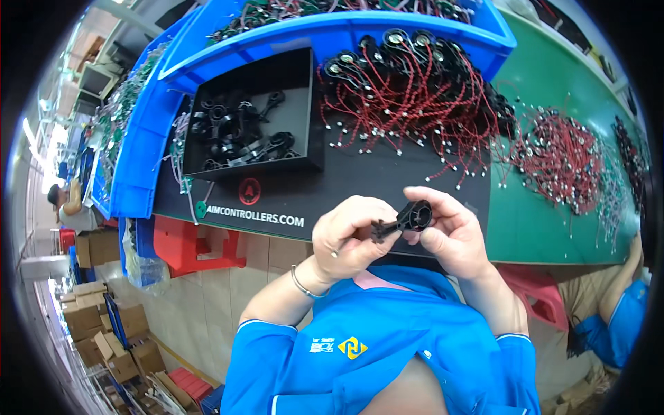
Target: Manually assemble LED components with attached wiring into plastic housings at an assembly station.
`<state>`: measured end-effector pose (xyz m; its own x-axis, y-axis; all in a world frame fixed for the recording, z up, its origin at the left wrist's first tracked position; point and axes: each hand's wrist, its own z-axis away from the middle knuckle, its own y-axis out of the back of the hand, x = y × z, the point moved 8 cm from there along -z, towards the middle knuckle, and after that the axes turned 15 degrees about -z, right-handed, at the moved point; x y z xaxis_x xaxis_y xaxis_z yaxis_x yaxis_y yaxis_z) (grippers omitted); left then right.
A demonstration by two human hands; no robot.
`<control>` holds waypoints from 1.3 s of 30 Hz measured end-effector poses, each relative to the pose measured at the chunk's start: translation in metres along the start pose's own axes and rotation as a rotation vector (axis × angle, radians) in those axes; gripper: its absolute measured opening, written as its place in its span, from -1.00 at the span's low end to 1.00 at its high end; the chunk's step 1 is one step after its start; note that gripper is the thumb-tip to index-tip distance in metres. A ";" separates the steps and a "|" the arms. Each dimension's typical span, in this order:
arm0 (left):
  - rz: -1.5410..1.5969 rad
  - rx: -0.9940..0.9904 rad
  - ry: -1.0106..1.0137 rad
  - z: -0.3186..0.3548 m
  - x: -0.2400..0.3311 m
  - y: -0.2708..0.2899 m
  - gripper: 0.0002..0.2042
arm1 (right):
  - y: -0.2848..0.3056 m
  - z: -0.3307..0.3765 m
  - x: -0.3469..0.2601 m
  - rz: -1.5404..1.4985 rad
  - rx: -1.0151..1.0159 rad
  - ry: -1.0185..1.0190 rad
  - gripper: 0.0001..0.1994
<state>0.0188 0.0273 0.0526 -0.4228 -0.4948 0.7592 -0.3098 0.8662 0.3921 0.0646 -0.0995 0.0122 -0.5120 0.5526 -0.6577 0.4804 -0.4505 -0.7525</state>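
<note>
Close to my body, above the table's front edge, a black plastic part with a round ring end and a narrow stem (pixel 415 216) is between my hands. My left hand (pixel 356 232) grips its stem, fingers closed. At the ring end, the curled fingers and thumb of my right hand (pixel 449 232) hold the rim. Similar black plastic parts (pixel 232 131) lie loose in a black open box (pixel 304 162) ahead to the left. Beyond my hands is a heap of black round parts with red twisted wires (pixel 415 90), their small white connectors hanging toward me.
Blue bins (pixel 277 34) with wired green boards stand behind and left of the box. More red wire bundles (pixel 560 152) cover the green tabletop (pixel 515 214) at right. Red stools (pixel 187 242) are below the table. Another person's arm (pixel 626 277) is at far right. Cardboard boxes (pixel 124 346) stand lower left.
</note>
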 end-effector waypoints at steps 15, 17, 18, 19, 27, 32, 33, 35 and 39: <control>0.203 -0.501 0.435 0.007 -0.024 -0.080 -0.49 | 0.042 0.029 -0.031 0.679 0.134 -0.097 -0.71; 0.069 -0.501 0.192 0.003 -0.021 -0.087 -0.46 | 0.054 0.027 -0.024 0.612 0.156 -0.199 -0.73; -0.007 -0.566 0.164 0.001 -0.017 -0.087 -0.47 | 0.059 0.027 -0.020 0.552 0.138 -0.197 -0.73; 0.006 -0.577 0.150 0.000 -0.014 -0.088 -0.47 | 0.061 0.027 -0.018 0.491 0.117 -0.194 -0.74; -0.320 -0.494 0.269 -0.010 -0.027 -0.080 -0.63 | 0.076 0.055 -0.082 0.989 0.422 0.140 -0.85; -0.604 -0.489 0.211 -0.007 -0.029 -0.073 -0.67 | 0.118 0.103 -0.153 1.551 0.791 0.358 -0.88; -0.604 -0.492 0.213 -0.008 -0.029 -0.073 -0.67 | 0.121 0.103 -0.155 1.672 0.789 0.342 -0.84; -0.642 -0.538 0.222 -0.009 -0.028 -0.076 -0.67 | 0.127 0.096 -0.154 1.806 0.737 0.358 -0.80; -0.637 -0.541 0.227 -0.010 -0.028 -0.077 -0.67 | 0.137 0.086 -0.154 1.966 0.700 0.326 -0.81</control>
<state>0.0628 -0.0247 0.0063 -0.1082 -0.9213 0.3736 0.0423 0.3712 0.9276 0.1485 -0.3067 0.0073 0.3603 -0.8222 -0.4406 -0.2188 -0.5337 0.8169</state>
